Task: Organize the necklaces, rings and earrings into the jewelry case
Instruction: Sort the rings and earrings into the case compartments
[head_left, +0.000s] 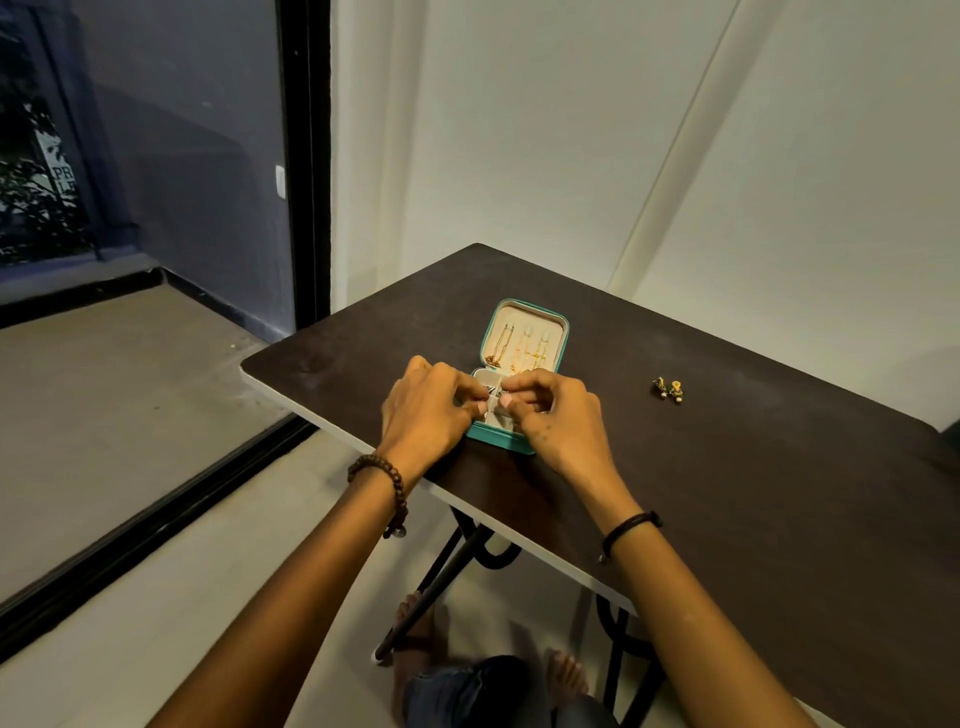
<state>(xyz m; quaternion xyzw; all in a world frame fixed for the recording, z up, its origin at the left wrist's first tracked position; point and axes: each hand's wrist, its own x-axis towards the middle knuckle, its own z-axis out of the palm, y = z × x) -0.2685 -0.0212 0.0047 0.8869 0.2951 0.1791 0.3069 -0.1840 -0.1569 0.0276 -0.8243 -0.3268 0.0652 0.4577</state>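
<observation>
The dark table (727, 493) stands against a white wall (571, 130), with a glass door (156, 156) to its left. The teal jewelry case (519, 332) lies open near the table's front edge, necklaces (519, 348) hung in its lid. The bare tabletop extends right of the case, where two earrings (668, 389) lie well apart from it. Left hand (426, 410) and right hand (556, 415) meet over the case's lower tray, fingertips pressed together; any item pinched is too small to identify.
</observation>
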